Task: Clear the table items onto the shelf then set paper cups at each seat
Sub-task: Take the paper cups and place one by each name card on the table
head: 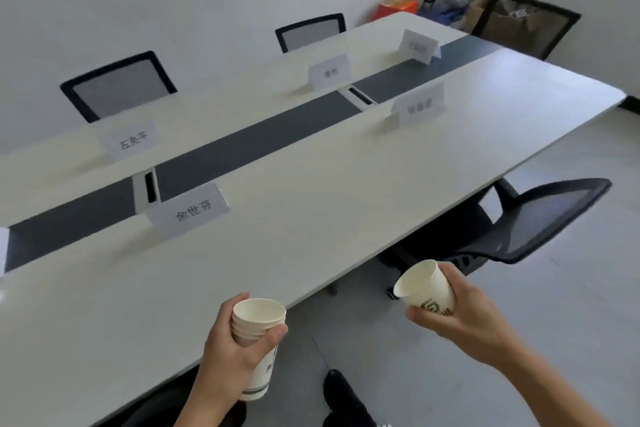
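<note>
While a stack of paper cups (258, 329) is gripped upright in the left hand (230, 354) at the near edge of the table (311, 191), a single cup (424, 284) is clasped in the right hand (457, 312), tilted with its mouth toward the table and held over the floor beside a black mesh chair (526, 218). Name cards (188, 213) are stood along the tabletop.

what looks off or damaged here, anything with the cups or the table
The single paper cup in the right hand has a dented rim, pinched out of round at its top edge. The stack of cups in the left hand looks round and intact. Nothing is spilled on the table.
</note>
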A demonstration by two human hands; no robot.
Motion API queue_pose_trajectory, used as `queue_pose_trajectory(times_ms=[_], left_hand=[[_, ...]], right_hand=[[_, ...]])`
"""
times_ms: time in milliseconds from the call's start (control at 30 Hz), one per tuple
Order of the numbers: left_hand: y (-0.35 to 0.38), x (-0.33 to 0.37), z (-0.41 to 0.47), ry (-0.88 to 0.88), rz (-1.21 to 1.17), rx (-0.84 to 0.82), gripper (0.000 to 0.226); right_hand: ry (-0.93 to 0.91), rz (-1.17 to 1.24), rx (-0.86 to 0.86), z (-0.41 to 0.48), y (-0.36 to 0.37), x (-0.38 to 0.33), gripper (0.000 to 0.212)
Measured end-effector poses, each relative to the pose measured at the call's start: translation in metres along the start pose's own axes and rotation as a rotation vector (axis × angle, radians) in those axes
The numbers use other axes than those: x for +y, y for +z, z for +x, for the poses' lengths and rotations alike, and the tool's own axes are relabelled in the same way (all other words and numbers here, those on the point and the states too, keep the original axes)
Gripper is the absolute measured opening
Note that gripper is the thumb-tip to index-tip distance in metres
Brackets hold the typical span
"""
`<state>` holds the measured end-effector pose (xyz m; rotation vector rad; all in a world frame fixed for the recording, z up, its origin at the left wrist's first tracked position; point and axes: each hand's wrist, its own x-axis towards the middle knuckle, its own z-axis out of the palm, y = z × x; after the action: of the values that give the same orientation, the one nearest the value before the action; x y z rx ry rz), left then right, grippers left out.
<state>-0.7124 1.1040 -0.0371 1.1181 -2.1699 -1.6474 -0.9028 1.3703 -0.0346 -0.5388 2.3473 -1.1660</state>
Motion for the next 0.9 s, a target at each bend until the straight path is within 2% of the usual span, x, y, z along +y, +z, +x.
queue_pose_trajectory(times_ms=[67, 200, 300, 467, 700, 767, 900], left_hand=[[-0.009, 0.000, 0.023, -0.019, -0.013, 0.077, 0.088], [-0.021, 0.013, 0.074, -0.030, -0.067, 0.156, 0.081], [-0.029, 0.032, 0.114, -0.006, -0.091, 0.178, 0.086], [-0.049, 0.042, 0.150, -0.046, -0.115, 0.223, 0.087], [-0.075, 0.020, 0.168, -0.236, -0.147, 0.438, 0.084], [-0.079, 0.023, 0.171, -0.282, -0.153, 0.497, 0.079], [-0.083, 0.034, 0.187, -0.358, -0.118, 0.565, 0.084]], right_hand=[[-0.027, 0.013, -0.043, 0.032, 0.013, -0.011, 0.052], [-0.058, 0.039, -0.105, 0.089, 0.024, -0.042, 0.046], [-0.081, 0.023, -0.130, 0.136, 0.022, -0.070, 0.043], [-0.102, -0.004, -0.180, 0.216, 0.042, -0.094, 0.056], [-0.177, -0.225, -0.326, 0.354, 0.114, -0.127, 0.063], [-0.205, -0.243, -0.367, 0.396, 0.142, -0.139, 0.066], [-0.204, -0.187, -0.409, 0.472, 0.203, -0.151, 0.065]])
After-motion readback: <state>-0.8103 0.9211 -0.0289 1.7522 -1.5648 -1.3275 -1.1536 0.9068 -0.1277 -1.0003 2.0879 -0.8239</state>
